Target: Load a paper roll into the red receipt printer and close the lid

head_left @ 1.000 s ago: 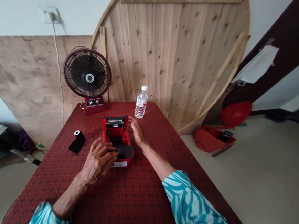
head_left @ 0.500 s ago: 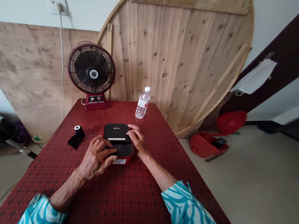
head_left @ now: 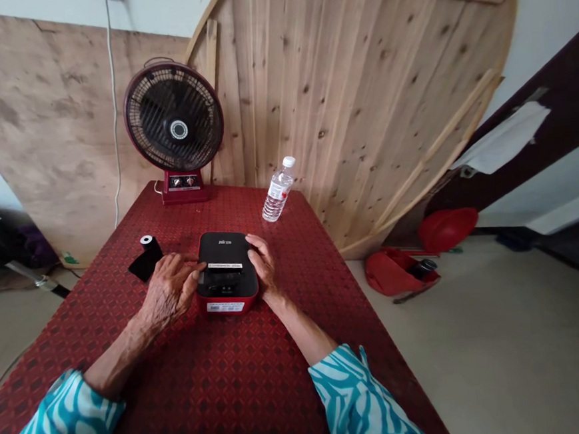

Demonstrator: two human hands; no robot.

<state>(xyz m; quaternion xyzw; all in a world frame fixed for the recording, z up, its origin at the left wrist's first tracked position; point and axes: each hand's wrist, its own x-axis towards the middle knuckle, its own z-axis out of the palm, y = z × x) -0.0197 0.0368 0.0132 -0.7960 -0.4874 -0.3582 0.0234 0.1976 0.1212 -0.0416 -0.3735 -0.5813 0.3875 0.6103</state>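
Observation:
A red-and-black box-shaped device (head_left: 224,249) with rounded corners lies on the table in front of me. Its lower top part shows an uncovered dark recess, and a white label strip crosses its middle. My right hand (head_left: 263,262) grips the device's right edge, fingertips on the rim. At the left side is my left hand (head_left: 172,283), open, its fingers stretched out and the fingertips at the device's left edge. Just beyond the left hand lies a roll of black material (head_left: 147,248) with a white core, its loose end spread flat.
The table (head_left: 262,373) has a red patterned cover. A fan (head_left: 178,129) stands at its back left, and a water bottle (head_left: 277,192) at the back right. A round wooden board (head_left: 351,105) leans on the wall. A red plastic container (head_left: 394,272) is on the floor at right.
My left hand has drawn back left from the top of the device, uncovering the recess and the front label. The right hand stays at the right edge. The whole view has shifted slightly.

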